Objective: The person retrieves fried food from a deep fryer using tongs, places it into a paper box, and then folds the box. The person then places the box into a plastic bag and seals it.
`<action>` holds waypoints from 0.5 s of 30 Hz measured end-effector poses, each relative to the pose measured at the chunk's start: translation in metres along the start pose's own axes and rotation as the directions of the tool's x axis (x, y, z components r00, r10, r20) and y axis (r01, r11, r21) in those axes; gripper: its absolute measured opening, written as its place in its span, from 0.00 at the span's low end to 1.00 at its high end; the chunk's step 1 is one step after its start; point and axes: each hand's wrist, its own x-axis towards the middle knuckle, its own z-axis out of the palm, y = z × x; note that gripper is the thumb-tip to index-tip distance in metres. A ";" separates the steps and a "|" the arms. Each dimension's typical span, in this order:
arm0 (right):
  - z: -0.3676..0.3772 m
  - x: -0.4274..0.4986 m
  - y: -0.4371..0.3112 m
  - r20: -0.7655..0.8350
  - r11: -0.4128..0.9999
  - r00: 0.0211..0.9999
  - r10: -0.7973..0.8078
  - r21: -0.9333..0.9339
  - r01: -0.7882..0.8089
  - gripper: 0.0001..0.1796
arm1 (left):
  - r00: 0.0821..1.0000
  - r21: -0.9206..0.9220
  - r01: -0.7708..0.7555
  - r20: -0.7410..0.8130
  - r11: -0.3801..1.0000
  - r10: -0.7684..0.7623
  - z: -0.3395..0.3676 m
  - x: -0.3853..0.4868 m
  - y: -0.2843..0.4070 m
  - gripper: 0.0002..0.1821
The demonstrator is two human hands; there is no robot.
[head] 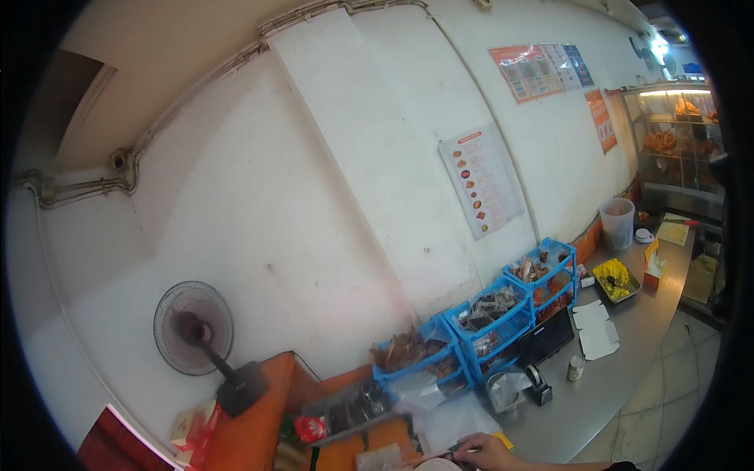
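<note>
At the bottom edge, my right hand (484, 452) reaches in from the right with bent fingers. Its fingertips meet a small dark thing, and whether they grip it is unclear. Just below them is the pale round top of an object (439, 465), cut off by the frame. Clear plastic bags or sheets (453, 421) lie behind the hand, with a yellow item (503, 438) beside it. My left hand is out of view. A black tape dispenser (539, 385), a metal tray with plastic film (505, 391) and a can (575, 368) stand on the steel counter (612, 388).
Blue stacked baskets (495, 312) of packets line the wall, a dark tablet (548, 338) leaning before them. Farther right are an unfolded white carton (596, 331), a tray of yellow food (615, 281), a plastic bucket (617, 226) and a lit food cabinet (677, 141). A fan (194, 329) stands left.
</note>
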 end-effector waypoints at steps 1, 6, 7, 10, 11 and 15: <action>0.001 -0.001 -0.002 0.025 1.000 0.999 0.025 0.014 -0.025 0.10 | 1.000 0.002 0.000 -0.001 1.000 0.000 -0.001 0.000 0.000 0.15; 0.004 -0.018 -0.020 0.179 0.983 0.973 0.148 0.077 -0.164 0.13 | 1.000 0.009 -0.004 -0.004 1.000 0.004 -0.004 0.001 0.002 0.15; 0.004 -0.024 -0.021 0.183 0.993 0.977 0.110 0.018 -0.115 0.14 | 1.000 0.009 -0.005 -0.003 1.000 0.005 -0.005 0.001 0.003 0.15; 0.016 -0.039 -0.006 0.026 0.989 0.996 0.083 -0.128 -0.079 0.20 | 1.000 0.006 -0.003 -0.006 1.000 0.003 -0.006 -0.001 0.002 0.15; 0.020 -0.043 0.006 -0.002 0.972 0.977 0.211 -0.109 -0.210 0.21 | 1.000 0.001 -0.002 -0.009 1.000 0.002 -0.007 -0.001 0.001 0.15; 0.016 -0.019 0.071 0.085 0.906 0.949 0.305 -0.334 -0.261 0.22 | 1.000 -0.005 0.003 -0.017 1.000 -0.003 -0.008 -0.005 -0.002 0.16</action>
